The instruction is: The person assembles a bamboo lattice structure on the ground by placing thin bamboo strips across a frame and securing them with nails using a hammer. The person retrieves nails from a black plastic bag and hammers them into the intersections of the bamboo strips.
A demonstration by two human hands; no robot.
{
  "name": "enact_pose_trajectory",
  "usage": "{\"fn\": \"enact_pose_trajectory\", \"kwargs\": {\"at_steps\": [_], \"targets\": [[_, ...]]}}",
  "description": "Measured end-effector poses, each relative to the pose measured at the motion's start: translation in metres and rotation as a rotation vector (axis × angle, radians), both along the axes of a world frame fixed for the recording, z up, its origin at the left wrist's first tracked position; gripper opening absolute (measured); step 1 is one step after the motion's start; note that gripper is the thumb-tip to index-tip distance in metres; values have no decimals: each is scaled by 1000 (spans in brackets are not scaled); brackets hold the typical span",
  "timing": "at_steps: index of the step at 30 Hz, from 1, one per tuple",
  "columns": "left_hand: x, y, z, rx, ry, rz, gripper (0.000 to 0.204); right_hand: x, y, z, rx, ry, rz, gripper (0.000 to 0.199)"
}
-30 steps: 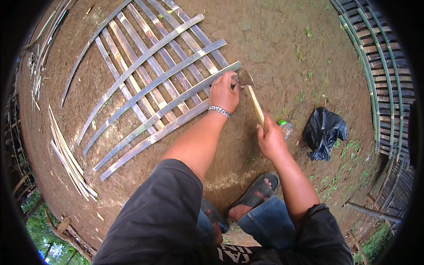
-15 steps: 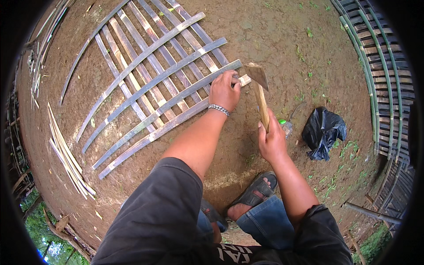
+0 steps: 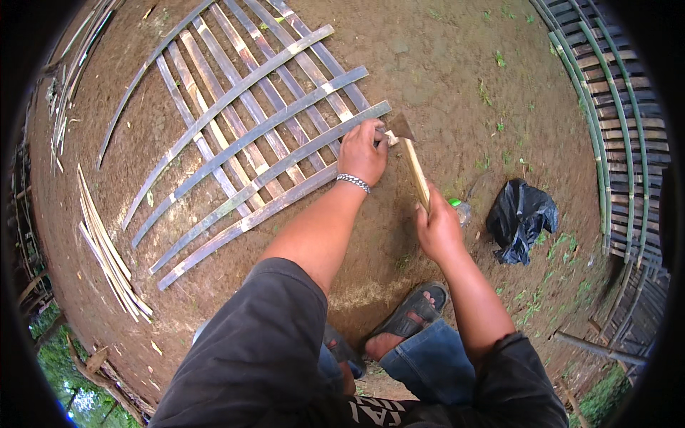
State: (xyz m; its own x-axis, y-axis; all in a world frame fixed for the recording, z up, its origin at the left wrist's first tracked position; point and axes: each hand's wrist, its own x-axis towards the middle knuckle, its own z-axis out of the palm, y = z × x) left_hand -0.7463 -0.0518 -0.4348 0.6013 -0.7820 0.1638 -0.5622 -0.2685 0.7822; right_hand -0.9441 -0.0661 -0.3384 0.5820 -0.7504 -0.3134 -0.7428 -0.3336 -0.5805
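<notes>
A lattice of split bamboo slats (image 3: 283,114) lies on the ground, long curved strips crossing straighter ones. My left hand (image 3: 362,151), with a chain bracelet at the wrist, is closed round the end of the nearest long bamboo slat (image 3: 246,223). Whether its fingertips also pinch something small is hidden. In my right hand (image 3: 439,227) is the wooden handle of a hatchet (image 3: 415,171), gripped near its lower end. The dark, wedge-shaped hatchet head is at the pale slat end, just right of my left fingers; I cannot tell if they touch.
A crumpled black plastic bag (image 3: 521,220) and a small clear item with a green part (image 3: 461,210) lie to the right. Loose bamboo strips (image 3: 110,250) rest at the left. A larger slatted bamboo panel (image 3: 619,132) stretches along the right side. My sandalled foot (image 3: 410,317) is below.
The hatchet head has come down and left to the slat end beside my left fingers. My right hand has shifted slightly with it, while my left hand stays nearly in place.
</notes>
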Motion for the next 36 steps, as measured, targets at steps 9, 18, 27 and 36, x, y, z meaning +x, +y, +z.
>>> {"fn": "enact_pose_trajectory", "kwargs": {"at_steps": [9,18,27,36], "targets": [[0,0,-1,14,26,-3,36,1,2,-2,-26,31,18,52],[-2,1,-3,27,35,-7,38,-10,1,-15,-46,-22,-7,51],[-1,5,8,100,2,-94,50,-12,9,1,36,-36,-226,47],[-8,15,6,202,-275,-47,37,-9,17,-21,61,-119,-233,45]]}}
